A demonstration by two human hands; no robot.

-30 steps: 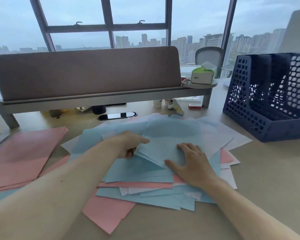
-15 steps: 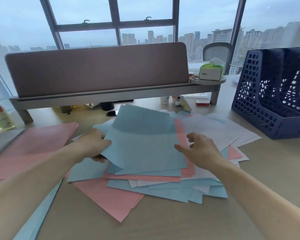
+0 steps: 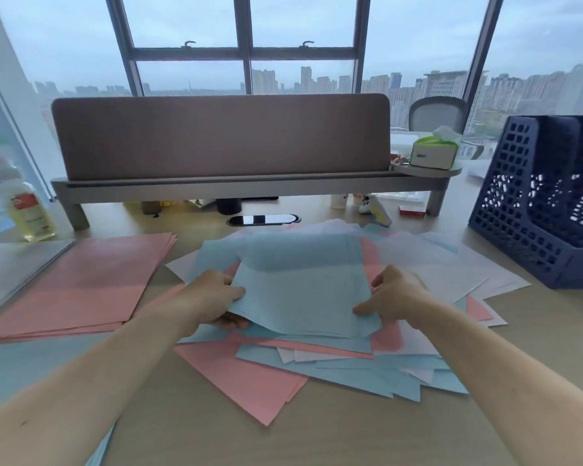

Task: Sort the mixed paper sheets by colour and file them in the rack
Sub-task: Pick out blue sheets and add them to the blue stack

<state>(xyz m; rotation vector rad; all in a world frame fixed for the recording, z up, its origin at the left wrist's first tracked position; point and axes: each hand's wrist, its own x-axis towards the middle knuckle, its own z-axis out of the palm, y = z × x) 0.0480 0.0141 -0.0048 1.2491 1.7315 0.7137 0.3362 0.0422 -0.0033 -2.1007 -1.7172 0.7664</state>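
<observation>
A mixed pile of blue, pink and white sheets (image 3: 347, 368) lies spread on the desk in front of me. Above it I hold a small stack of blue sheets (image 3: 303, 290), lifted off the pile and tilted toward me. My left hand (image 3: 212, 301) grips its left edge, thumb on top and fingers underneath. My right hand (image 3: 394, 294) holds its right edge, thumb on the lower corner. A sorted stack of pink sheets (image 3: 81, 284) lies at the left. The dark blue perforated file rack (image 3: 535, 210) stands at the right.
A grey desk shelf with a brown partition (image 3: 223, 139) runs across the back; a tissue box (image 3: 433, 151) sits on its right end. A bottle of yellow liquid (image 3: 29, 210) stands at the far left. A blue sheet (image 3: 11, 368) lies near my left forearm.
The blue sheets have come up off the pile and swung to face me. My right hand moved from hovering over the pile to the stack's right edge. The camera view shifted right.
</observation>
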